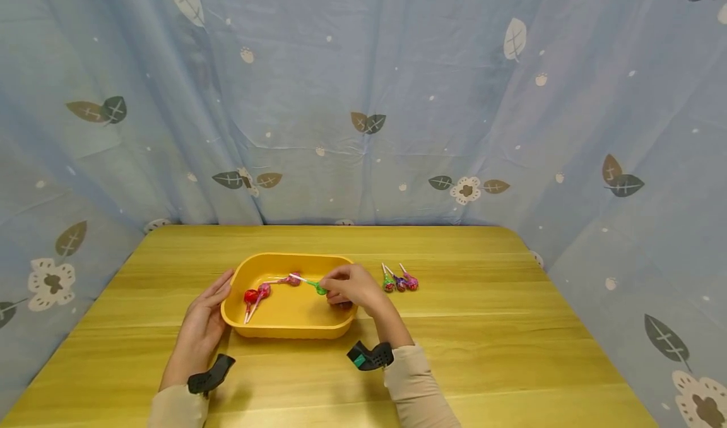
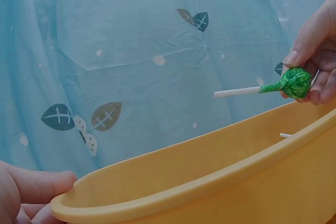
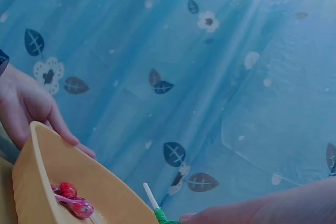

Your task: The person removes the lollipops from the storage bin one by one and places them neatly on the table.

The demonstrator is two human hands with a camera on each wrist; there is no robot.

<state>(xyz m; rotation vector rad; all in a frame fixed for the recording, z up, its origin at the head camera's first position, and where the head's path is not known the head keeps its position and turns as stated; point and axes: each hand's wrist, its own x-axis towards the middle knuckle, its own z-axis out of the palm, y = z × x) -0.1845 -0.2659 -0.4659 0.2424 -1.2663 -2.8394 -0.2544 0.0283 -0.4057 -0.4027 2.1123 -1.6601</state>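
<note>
In the head view my right hand (image 1: 352, 286) is over the right end of a yellow plastic basin (image 1: 272, 332). It pinches a green-wrapped lollipop (image 2: 296, 83) by the candy end, the white stick pointing left. Something dark reddish shows partly beneath that hand; I cannot tell whether it is held. My left hand (image 1: 201, 324) rests against the basin's left end, fingers fairly straight along the outer wall and rim. Inside the basin lie a red lollipop (image 1: 250, 297), a pink lollipop (image 1: 264, 290) and a pinkish-purple lollipop (image 1: 293, 279).
Right of the basin, a green lollipop (image 1: 389, 284), a purple lollipop (image 1: 400, 285) and a pink lollipop (image 1: 411, 282) lie side by side on the wooden table (image 1: 483, 346). A blue patterned curtain (image 1: 318, 68) hangs behind the table and along its sides.
</note>
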